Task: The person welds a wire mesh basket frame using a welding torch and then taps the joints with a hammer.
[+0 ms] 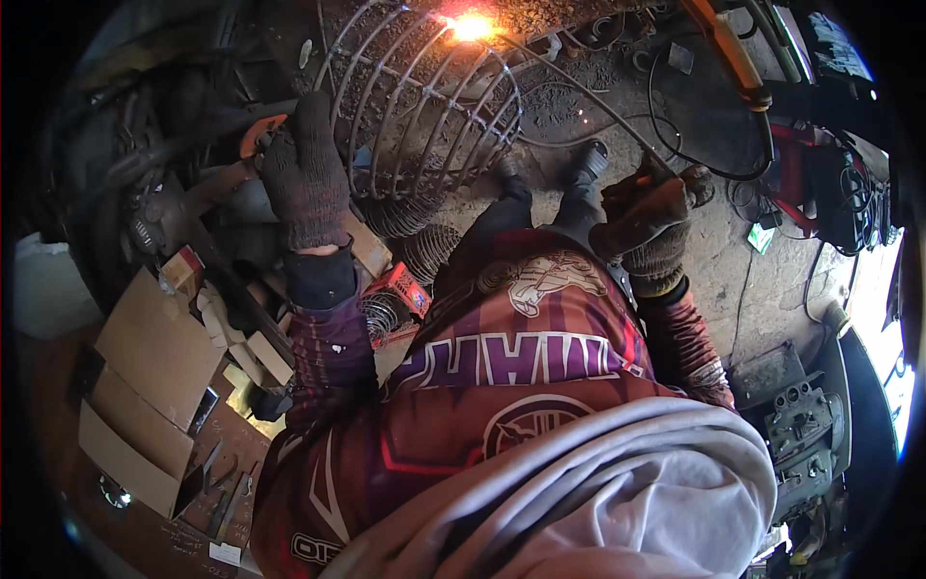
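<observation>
Thin rod slants from right fist to glow at cage's top

The thin rod [590, 95] runs diagonally between the right hand [656, 217] and the bright glow [473, 26] at the upper edge of the wire cage [426, 92]. Its long axis points up and to the left; the near end sits in the gloved right fingers, which are curled together and clamped on it. The far end meets or nearly meets the glow, too bright to tell which.

The cage is at the upper middle of the view, ahead of the person's feet, left of the right hand and just right of the left hand [309, 179]. Its curved bars sweep downward from the top, crossed by thinner wires. The left hand is nearer to it: 2 gloved fingers stretch upward along its left side, but I cannot tell whether the others are clamped on a bar or only rest beside it. The right hand is well apart from the cage, with the rod spanning the gap.

Wire coils [429, 253] lie below the cage, near a red box [403, 289]. An orange tool [728, 53] with a black cable is at the upper right.
</observation>
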